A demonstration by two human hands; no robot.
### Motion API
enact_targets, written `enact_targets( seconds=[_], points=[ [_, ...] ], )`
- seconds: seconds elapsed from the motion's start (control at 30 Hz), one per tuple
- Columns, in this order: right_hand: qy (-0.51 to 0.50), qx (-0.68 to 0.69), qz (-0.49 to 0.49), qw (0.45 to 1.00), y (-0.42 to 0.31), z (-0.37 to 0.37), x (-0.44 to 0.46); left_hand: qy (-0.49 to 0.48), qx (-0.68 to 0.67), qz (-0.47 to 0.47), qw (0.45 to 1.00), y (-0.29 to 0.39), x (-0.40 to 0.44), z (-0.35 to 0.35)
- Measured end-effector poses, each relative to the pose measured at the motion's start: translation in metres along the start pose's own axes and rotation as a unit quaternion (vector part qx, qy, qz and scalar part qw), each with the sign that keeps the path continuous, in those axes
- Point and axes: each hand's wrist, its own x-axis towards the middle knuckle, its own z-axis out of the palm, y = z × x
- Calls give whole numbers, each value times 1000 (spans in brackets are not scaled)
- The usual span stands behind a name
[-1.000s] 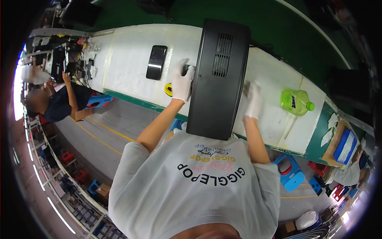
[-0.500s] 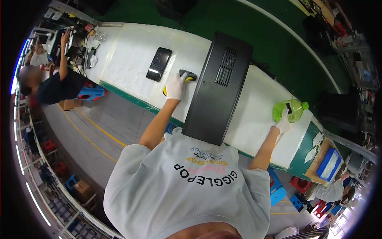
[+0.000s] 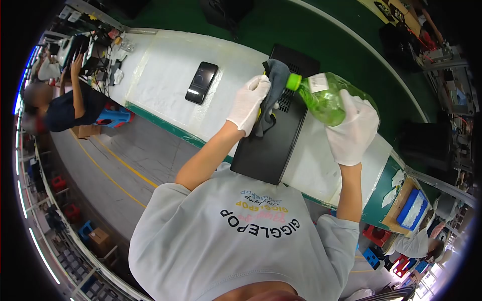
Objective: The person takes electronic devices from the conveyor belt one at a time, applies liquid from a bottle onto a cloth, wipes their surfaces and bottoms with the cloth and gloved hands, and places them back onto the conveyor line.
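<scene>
Above the table (image 3: 160,65), the right hand (image 3: 354,130) (gloved) grips a tipped bottle (image 3: 321,103).

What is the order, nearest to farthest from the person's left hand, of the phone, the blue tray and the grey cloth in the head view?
1. Grey cloth: held in the left hand.
2. Phone: lying on the white worktop, to that hand's left.
3. Blue tray: far to the right, past the white worktop.
</scene>
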Motion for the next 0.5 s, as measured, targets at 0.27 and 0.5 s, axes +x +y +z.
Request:
enact_targets(
  seconds=[0.27, 0.5],
  points=[
    [-36, -192, -197, 961, -7, -3, -22, 29, 114, -53, 992, -20, -16, 5],
    [82, -1, 379, 922, 72, 0, -100, -78, 518, 431, 735, -14, -55, -33]
  ],
)
